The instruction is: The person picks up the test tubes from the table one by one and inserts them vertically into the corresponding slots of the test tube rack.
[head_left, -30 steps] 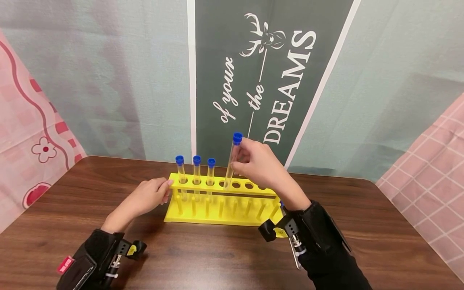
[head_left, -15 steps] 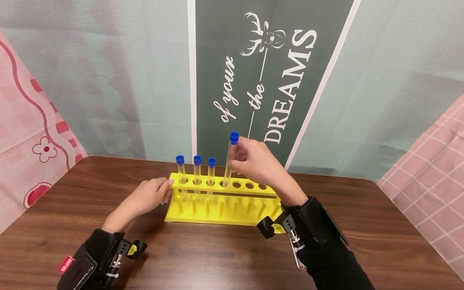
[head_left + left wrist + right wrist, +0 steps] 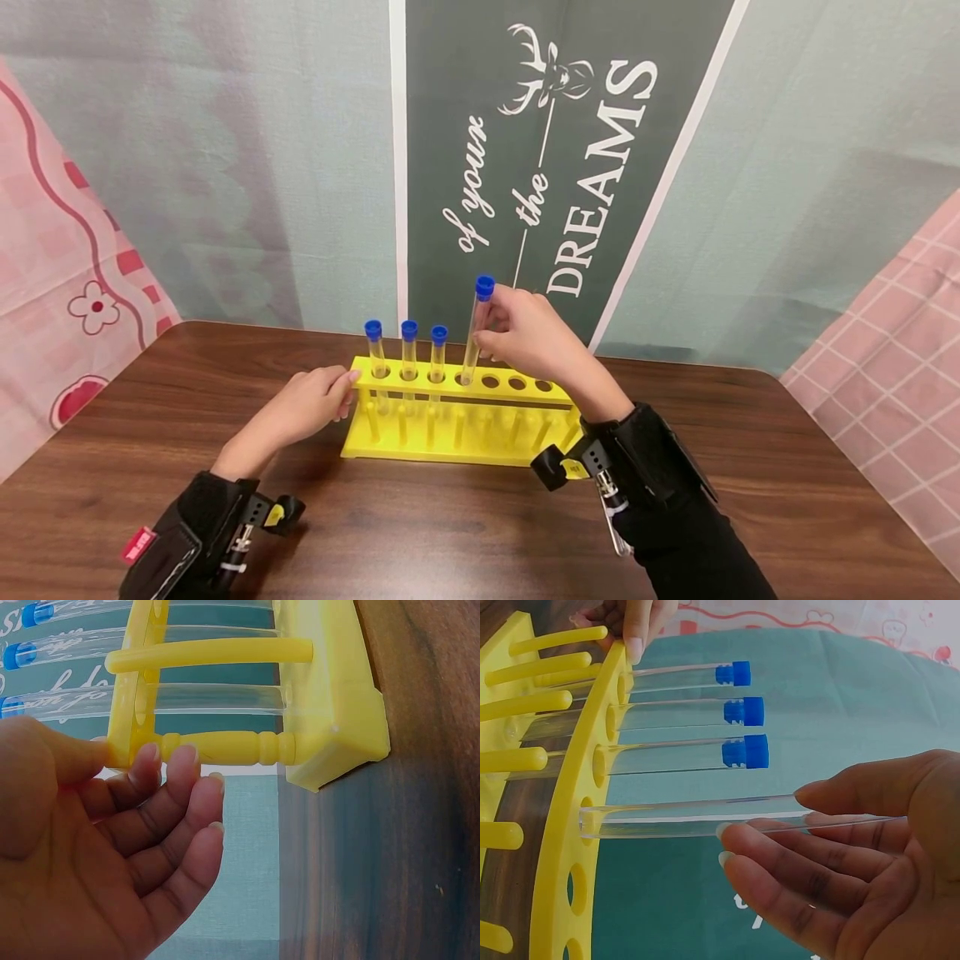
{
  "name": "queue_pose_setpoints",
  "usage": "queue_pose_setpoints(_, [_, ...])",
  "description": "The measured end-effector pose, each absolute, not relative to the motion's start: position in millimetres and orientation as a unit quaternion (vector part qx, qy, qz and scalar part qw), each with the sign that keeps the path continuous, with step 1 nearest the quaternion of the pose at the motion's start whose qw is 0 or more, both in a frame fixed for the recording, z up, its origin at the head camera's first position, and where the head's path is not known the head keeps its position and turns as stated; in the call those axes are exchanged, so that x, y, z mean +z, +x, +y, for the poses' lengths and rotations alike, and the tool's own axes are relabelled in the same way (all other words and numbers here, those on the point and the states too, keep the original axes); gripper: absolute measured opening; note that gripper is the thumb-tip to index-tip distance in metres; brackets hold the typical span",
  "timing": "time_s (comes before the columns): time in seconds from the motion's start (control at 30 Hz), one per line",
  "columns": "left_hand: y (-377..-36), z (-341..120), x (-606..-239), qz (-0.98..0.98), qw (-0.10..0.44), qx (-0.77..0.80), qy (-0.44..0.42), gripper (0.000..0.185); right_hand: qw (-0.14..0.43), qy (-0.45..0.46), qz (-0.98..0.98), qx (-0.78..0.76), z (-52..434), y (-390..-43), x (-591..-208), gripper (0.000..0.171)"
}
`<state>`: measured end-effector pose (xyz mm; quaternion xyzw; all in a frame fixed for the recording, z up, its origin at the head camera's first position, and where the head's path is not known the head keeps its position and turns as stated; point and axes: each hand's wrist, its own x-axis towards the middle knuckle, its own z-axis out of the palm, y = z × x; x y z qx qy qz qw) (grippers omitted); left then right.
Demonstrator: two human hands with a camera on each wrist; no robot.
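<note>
A yellow test tube rack [image 3: 435, 456] stands on the brown table, with three blue-capped test tubes [image 3: 682, 754] upright in its leftmost holes. My left hand [image 3: 303, 404] grips the rack's left end, thumb on the top bar; the left wrist view shows the other fingers [image 3: 199, 859] loosely curled below. Between thumb and fingers, my right hand [image 3: 534, 333] pinches a clear test tube [image 3: 472, 346] with a blue cap [image 3: 485, 287]. This tube tilts slightly, its rounded bottom right at the fourth hole [image 3: 585, 817]. In the right wrist view its cap is hidden behind the hand.
Several bare holes [image 3: 517, 383] continue along the rack's right side, and yellow pegs [image 3: 458, 429] rise from its base. A thin silver-coloured object [image 3: 621, 542] shows partly beside the right sleeve. Behind the table [image 3: 420, 533] hangs a printed cloth [image 3: 330, 167].
My right hand has brought the test tube slightly left, and its bottom end now lines up with the fourth hole. The left hand keeps its hold on the rack.
</note>
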<state>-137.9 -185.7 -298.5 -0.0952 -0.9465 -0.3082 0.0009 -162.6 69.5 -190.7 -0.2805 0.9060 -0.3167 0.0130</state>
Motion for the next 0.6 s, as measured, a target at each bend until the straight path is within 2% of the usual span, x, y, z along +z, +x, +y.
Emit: queue_pose_setpoints(0.6, [-137, -185, -296, -0.946, -0.001, -0.309, -0.094, 0.03, 0.042, -0.265, 0.914, -0.303, 67, -166, -201, 0.005])
